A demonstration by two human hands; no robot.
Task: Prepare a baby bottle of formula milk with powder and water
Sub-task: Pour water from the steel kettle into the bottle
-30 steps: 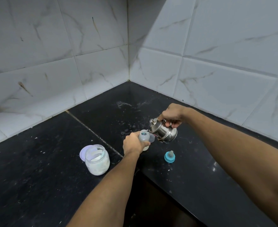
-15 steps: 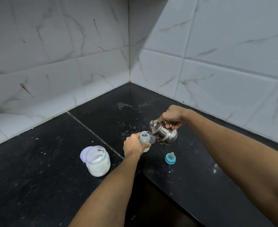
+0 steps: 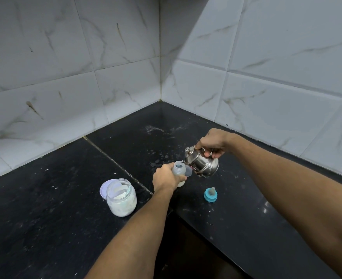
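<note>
My left hand point(image 3: 165, 178) grips the small clear baby bottle point(image 3: 179, 170), which stands open-topped on the black counter point(image 3: 65, 218). My right hand point(image 3: 213, 142) holds a small steel kettle point(image 3: 202, 164) by its handle, tilted left with its spout at the bottle's mouth. A small clear cap point(image 3: 188, 170) sits just behind the bottle. The blue teat ring with its nipple point(image 3: 210, 194) lies on the counter to the right. An open glass jar of white powder point(image 3: 121, 197) stands to the left.
The jar's pale lid point(image 3: 105, 189) lies behind the jar. White tiled walls point(image 3: 105, 57) meet in a corner behind the counter. Spilled powder and water drops point(image 3: 158, 156) mark the counter. A dark gap point(image 3: 186, 248) opens below the counter's inner edge.
The view has shifted slightly. The kettle stays tilted over the bottle's mouth and both hands keep their grips.
</note>
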